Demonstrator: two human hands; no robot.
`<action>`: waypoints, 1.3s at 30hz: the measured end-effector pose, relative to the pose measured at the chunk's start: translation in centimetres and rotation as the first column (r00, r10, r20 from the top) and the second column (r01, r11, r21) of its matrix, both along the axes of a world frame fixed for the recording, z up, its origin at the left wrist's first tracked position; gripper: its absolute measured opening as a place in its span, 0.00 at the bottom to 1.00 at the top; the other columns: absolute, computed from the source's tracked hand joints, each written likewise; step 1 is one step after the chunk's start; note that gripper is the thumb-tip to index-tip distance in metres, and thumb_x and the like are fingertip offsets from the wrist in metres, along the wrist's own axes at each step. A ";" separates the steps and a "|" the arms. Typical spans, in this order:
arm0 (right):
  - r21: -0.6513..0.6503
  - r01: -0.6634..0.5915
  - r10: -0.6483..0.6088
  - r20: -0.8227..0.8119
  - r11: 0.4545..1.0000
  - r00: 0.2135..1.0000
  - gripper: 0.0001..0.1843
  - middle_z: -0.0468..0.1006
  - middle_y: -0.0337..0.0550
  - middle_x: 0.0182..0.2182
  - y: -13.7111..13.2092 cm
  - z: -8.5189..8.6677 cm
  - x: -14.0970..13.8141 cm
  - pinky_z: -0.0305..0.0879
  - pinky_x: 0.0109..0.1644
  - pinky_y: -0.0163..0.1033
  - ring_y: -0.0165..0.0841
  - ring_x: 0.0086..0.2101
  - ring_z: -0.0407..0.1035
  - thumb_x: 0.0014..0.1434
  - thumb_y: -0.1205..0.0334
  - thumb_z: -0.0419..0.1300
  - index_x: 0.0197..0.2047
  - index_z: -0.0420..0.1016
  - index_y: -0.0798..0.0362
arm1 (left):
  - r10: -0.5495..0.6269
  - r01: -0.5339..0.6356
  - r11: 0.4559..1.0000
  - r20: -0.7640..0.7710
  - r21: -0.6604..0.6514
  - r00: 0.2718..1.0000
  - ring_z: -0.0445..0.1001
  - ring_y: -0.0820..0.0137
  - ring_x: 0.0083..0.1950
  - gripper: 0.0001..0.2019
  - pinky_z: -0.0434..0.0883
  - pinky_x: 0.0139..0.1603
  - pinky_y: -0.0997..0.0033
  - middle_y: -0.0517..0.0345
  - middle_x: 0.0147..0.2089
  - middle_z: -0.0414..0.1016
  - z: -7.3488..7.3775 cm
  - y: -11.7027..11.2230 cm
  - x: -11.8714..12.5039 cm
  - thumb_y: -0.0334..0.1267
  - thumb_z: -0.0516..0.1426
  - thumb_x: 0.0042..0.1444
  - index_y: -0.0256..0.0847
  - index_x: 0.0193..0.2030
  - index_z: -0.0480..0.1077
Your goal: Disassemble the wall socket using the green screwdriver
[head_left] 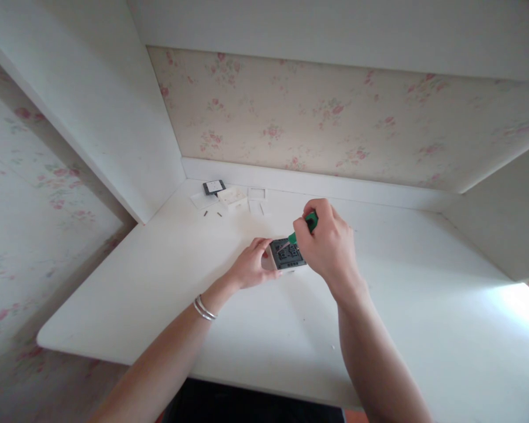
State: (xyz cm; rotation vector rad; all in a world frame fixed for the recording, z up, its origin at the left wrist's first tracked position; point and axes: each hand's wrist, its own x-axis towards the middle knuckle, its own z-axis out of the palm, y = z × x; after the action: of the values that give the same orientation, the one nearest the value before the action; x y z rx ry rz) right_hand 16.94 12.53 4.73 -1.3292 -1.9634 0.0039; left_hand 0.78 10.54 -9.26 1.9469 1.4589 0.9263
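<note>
My right hand [328, 241] is wrapped round the green handle of a screwdriver [292, 238], its shaft slanting down to the left. The screwdriver's tip meets the dark face of a wall socket [289, 256], near its upper left part. This socket has a pale box-like body and a dark grey face with several slots, turned upward. At its left side, my left hand [255, 263] grips it between the thumb on the near edge and the fingers on the far edge. The socket's right end is partly hidden behind my right hand.
On the white desk [167, 299], toward the back, lie a dark-rimmed plate [214, 187], a cream box-like part [232, 198], a thin white frame [257, 193] and two small screws [205, 213]. A white upright panel [92, 106] borders the left; a floral-papered wall [308, 111] stands behind.
</note>
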 end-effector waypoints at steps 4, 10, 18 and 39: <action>-0.011 0.016 -0.016 0.009 1.000 1.000 0.08 0.70 0.39 0.31 0.1 0.0 0.1 0.48 0.28 0.36 0.31 0.23 0.59 0.55 0.62 0.51 0.40 0.63 0.49 | 0.006 -0.006 1.000 -0.006 0.003 1.000 0.71 0.66 0.44 0.40 0.70 0.51 0.62 0.51 0.56 0.60 0.0 0.0 0.0 0.50 0.65 0.43 0.45 0.62 0.56; -0.006 -0.058 0.058 -0.005 0.998 0.998 0.09 0.71 0.41 0.37 0.0 -0.1 -0.2 0.51 0.28 0.36 0.32 0.26 0.63 0.58 0.59 0.51 0.43 0.61 0.49 | -0.010 0.010 1.000 -0.013 -0.002 1.000 0.71 0.66 0.44 0.40 0.70 0.51 0.61 0.50 0.57 0.60 0.0 0.0 -0.1 0.50 0.65 0.44 0.44 0.63 0.55; -0.024 -0.075 0.074 -0.051 0.997 0.996 0.10 0.71 0.42 0.34 0.7 -0.9 -0.2 0.53 0.30 0.37 0.33 0.27 0.64 0.61 0.56 0.50 0.44 0.60 0.49 | -0.002 0.002 1.000 0.007 0.011 1.000 0.71 0.66 0.44 0.40 0.70 0.51 0.63 0.51 0.56 0.60 -0.2 0.0 0.0 0.50 0.65 0.44 0.45 0.62 0.55; -0.042 -0.111 0.108 -0.069 0.993 0.992 0.07 0.73 0.42 0.35 0.5 -0.7 -0.4 0.55 0.32 0.37 0.34 0.29 0.66 0.61 0.59 0.49 0.42 0.62 0.49 | 0.001 -0.001 1.000 -0.001 0.003 1.000 0.71 0.66 0.44 0.39 0.70 0.51 0.61 0.51 0.56 0.61 0.1 0.0 -0.1 0.48 0.65 0.44 0.46 0.62 0.56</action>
State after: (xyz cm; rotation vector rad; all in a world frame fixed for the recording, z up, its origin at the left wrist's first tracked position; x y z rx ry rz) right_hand 16.55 12.99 4.07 -1.2329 -1.9878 0.1449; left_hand 0.70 10.50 -9.14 1.9494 1.4597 0.9284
